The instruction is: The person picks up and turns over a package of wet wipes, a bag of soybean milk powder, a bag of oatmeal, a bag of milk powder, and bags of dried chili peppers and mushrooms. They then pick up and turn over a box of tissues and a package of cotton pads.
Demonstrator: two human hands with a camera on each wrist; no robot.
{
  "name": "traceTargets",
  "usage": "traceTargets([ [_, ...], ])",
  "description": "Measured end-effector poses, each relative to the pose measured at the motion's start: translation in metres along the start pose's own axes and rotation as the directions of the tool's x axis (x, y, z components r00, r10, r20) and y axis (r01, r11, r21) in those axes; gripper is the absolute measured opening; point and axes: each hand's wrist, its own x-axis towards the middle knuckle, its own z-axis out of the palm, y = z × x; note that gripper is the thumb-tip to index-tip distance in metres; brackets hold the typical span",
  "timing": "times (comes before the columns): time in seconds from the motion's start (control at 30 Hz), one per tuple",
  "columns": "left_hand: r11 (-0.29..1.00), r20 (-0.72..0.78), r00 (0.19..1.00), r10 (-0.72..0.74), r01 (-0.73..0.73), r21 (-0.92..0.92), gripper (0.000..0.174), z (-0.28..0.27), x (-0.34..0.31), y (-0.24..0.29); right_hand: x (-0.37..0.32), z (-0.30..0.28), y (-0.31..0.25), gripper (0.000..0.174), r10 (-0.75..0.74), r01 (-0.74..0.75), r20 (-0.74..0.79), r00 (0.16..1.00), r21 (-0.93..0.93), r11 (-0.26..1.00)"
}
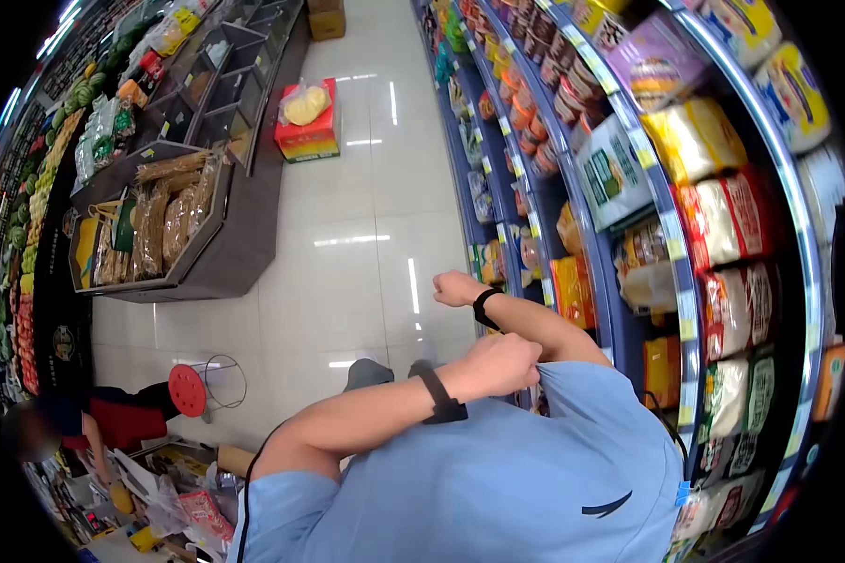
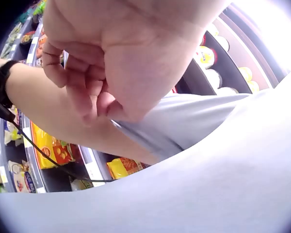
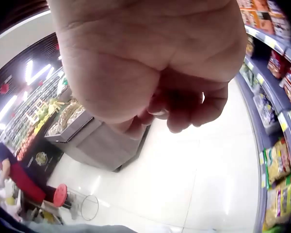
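Note:
My left hand [image 1: 502,364] reaches across my chest and pinches the hem of the right sleeve [image 1: 577,383] of the light blue T-shirt [image 1: 498,479]. Thumb and fingertips meet at the fabric in the left wrist view, where the hand [image 2: 131,63] covers part of the right forearm [image 2: 53,104]. Held out in front at waist height, my right hand [image 1: 455,289] has its fingers curled in, with nothing in them. Its palm [image 3: 155,53] fills the top of the right wrist view. A black band sits on each wrist.
Shelves [image 1: 662,202] of packaged food run close along my right. On the left stands a grey produce bin [image 1: 239,220] with bundled goods. A red box [image 1: 308,136] sits on the tiled floor. A red stool [image 1: 188,390] and another person [image 1: 75,427] are at lower left.

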Motion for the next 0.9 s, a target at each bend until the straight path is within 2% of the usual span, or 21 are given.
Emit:
traceTargets([
  [0.1,0.998,-0.104,0.993,0.058,-0.056,0.015,0.016,-0.024,0.023,-0.023,0.037,-0.038,-0.003,0.028,-0.003,0.005,0.024,1.0,-0.062,0.998],
  [0.13,0.997,-0.103,0.992,0.078,-0.076,0.022,0.016,-0.039,0.03,-0.036,0.05,-0.051,0.001,0.028,-0.009,0.009,0.004,1.0,-0.052,0.999],
  [0.17,0.986,-0.041,0.988,0.147,-0.149,-0.069,0.015,-0.057,0.035,-0.053,0.064,-0.066,0.004,0.028,-0.013,0.013,-0.021,1.0,-0.043,0.999],
  [0.2,0.965,0.015,0.977,0.215,-0.21,-0.16,0.014,-0.081,0.036,-0.068,0.075,-0.081,0.003,0.027,0.013,-0.015,-0.038,0.999,-0.054,0.998],
  [0.23,0.965,0.01,0.975,0.221,-0.217,-0.147,0.014,-0.109,0.036,-0.083,0.091,-0.093,0.008,0.027,0.01,-0.013,-0.05,0.999,-0.063,0.998],
  [0.3,0.954,-0.069,0.972,0.226,-0.235,-0.188,0.015,-0.172,0.018,-0.116,0.119,-0.098,0.026,0.027,0.077,-0.087,-0.153,0.985,-0.058,0.995],
  [0.37,0.963,-0.203,0.972,0.12,-0.163,-0.213,0.018,-0.22,0.001,-0.184,0.133,-0.124,0.029,0.03,0.148,-0.132,-0.187,0.971,0.094,0.987],
  [0.43,0.939,-0.409,0.909,-0.083,-0.065,-0.336,0.018,-0.247,-0.023,-0.285,0.145,-0.128,0.037,0.031,0.304,-0.205,-0.306,0.902,0.317,0.926],
  [0.47,0.913,-0.439,0.862,-0.252,0.061,-0.403,0.017,-0.258,-0.042,-0.337,0.151,-0.118,0.048,0.031,0.375,-0.232,-0.341,0.862,0.391,0.891],
  [0.5,0.864,-0.456,0.789,-0.411,0.177,-0.472,0.016,-0.265,-0.064,-0.398,0.161,-0.103,0.063,0.031,0.444,-0.25,-0.371,0.816,0.465,0.849],
  [0.53,0.809,-0.523,0.692,-0.496,0.151,-0.568,0.014,-0.249,-0.086,-0.488,0.172,-0.084,0.078,0.032,0.482,-0.291,-0.333,0.81,0.484,0.825],
  [0.57,0.788,-0.587,0.527,-0.614,0.375,-0.488,0.018,-0.246,-0.121,-0.537,0.172,-0.062,0.089,0.032,0.526,-0.344,-0.278,0.804,0.504,0.792],
  [0.6,0.599,-0.499,0.342,-0.797,0.554,-0.578,0.024,-0.25,-0.157,-0.556,0.167,-0.047,0.091,0.032,0.494,-0.392,-0.176,0.851,0.414,0.822],
  [0.63,0.56,-0.528,0.275,-0.804,0.649,-0.515,0.03,-0.232,-0.195,-0.603,0.165,-0.038,0.092,0.032,0.465,-0.419,-0.078,0.882,0.321,0.849],
  [0.67,0.465,-0.391,0.291,-0.873,0.739,-0.488,0.033,-0.232,-0.227,-0.622,0.164,-0.02,0.103,0.032,0.446,-0.443,0.038,0.894,0.225,0.868],
  [0.7,0.421,-0.377,0.234,-0.896,0.717,-0.556,0.035,-0.216,-0.254,-0.645,0.172,-0.011,0.111,0.032,0.432,-0.45,0.15,0.89,0.12,0.885],
  [0.73,0.362,-0.316,0.204,-0.927,0.713,-0.601,0.035,-0.193,-0.276,-0.679,0.18,-0.03,0.093,0.033,0.479,-0.522,0.225,0.849,0.215,0.825],
  [0.77,0.33,-0.305,0.166,-0.938,0.703,-0.63,0.035,-0.181,-0.293,-0.682,0.188,-0.047,0.074,0.034,0.509,-0.59,0.309,0.803,0.296,0.751],
  [0.8,0.334,-0.297,0.184,-0.937,0.722,-0.606,0.035,-0.188,-0.3,-0.666,0.204,-0.043,0.075,0.031,0.583,-0.651,0.291,0.759,0.384,0.655],
  [0.83,0.332,-0.287,0.194,-0.938,0.739,-0.586,0.035,-0.192,-0.304,-0.648,0.219,-0.059,0.06,0.03,0.617,-0.645,0.204,0.76,0.351,0.679],
  [0.9,0.329,-0.266,0.219,-0.939,0.8,-0.502,0.035,-0.193,-0.298,-0.648,0.27,-0.025,0.113,0.026,0.495,-0.458,0.05,0.868,0.465,0.758],
])
